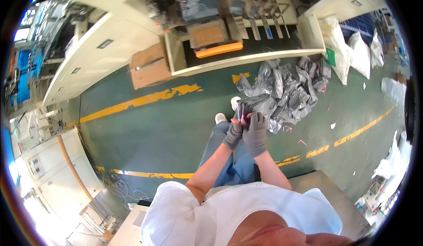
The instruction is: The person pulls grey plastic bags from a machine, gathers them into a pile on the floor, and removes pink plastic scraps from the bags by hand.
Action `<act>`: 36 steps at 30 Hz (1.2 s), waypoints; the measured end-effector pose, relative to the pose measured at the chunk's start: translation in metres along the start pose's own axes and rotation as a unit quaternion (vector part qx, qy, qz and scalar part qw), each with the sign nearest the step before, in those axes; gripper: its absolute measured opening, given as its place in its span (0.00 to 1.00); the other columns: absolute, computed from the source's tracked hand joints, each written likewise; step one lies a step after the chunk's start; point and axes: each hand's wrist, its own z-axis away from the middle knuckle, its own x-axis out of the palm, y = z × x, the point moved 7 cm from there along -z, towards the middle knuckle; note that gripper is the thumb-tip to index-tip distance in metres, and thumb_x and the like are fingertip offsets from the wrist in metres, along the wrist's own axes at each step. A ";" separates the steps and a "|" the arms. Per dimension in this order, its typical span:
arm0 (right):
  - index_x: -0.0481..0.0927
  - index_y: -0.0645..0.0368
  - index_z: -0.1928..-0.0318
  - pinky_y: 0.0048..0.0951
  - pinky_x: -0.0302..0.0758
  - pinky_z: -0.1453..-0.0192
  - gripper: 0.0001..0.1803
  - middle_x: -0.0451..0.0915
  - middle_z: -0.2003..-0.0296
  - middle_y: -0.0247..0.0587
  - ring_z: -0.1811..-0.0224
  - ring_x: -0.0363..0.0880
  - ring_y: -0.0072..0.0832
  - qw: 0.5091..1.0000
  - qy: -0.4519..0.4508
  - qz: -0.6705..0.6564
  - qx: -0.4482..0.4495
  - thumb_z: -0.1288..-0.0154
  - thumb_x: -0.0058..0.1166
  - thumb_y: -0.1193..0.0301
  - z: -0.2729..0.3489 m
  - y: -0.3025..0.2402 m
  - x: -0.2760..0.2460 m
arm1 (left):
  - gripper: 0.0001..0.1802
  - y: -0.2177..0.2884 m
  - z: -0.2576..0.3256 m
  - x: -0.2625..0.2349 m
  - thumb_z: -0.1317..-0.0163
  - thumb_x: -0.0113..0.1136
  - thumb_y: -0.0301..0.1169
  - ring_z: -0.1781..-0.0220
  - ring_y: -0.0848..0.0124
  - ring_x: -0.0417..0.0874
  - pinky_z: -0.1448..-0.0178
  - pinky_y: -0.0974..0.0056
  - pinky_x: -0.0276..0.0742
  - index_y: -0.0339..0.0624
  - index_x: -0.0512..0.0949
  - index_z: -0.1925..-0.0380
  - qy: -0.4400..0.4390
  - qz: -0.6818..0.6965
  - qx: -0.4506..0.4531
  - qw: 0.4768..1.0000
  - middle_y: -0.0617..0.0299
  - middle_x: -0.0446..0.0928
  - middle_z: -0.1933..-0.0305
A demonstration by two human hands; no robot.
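Above the blue jeans (215, 145), left hand (233, 135) and right hand (255, 136) grasp the near end of a grey plastic bundle (254, 102); its length slants away rightward, right hand nearer.

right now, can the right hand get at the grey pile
Probably yes: the way from the right hand to the grey pile looks free, though the hand may have to release the dark bundle and reach down.
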 end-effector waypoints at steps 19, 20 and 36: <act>0.72 0.60 0.70 0.36 0.71 0.64 0.07 0.74 0.71 0.46 0.69 0.74 0.42 0.836 -0.334 -0.116 -0.419 0.49 0.55 0.73 -0.003 -0.243 -0.103 | 0.51 0.312 0.158 0.122 0.53 0.65 0.43 0.55 0.54 0.78 0.47 0.53 0.71 0.42 0.48 0.33 -0.115 -0.727 0.279 0.616 0.52 0.76 0.55; 0.72 0.59 0.70 0.38 0.71 0.63 0.08 0.74 0.70 0.46 0.68 0.75 0.42 0.839 -0.299 -0.072 -0.449 0.50 0.56 0.71 -0.009 -0.243 -0.099 | 0.48 0.305 0.146 0.110 0.50 0.63 0.43 0.63 0.54 0.81 0.55 0.53 0.76 0.45 0.47 0.33 -0.078 -0.736 0.163 0.652 0.51 0.79 0.62; 0.73 0.56 0.65 0.44 0.71 0.59 0.07 0.76 0.70 0.49 0.64 0.75 0.47 0.858 -0.400 0.063 -0.315 0.43 0.48 0.68 -0.065 -0.004 0.042 | 0.16 0.295 0.239 -0.227 0.43 0.56 0.37 0.62 0.69 0.77 0.55 0.65 0.72 0.44 0.76 0.55 0.334 -0.661 -0.145 0.656 0.61 0.78 0.61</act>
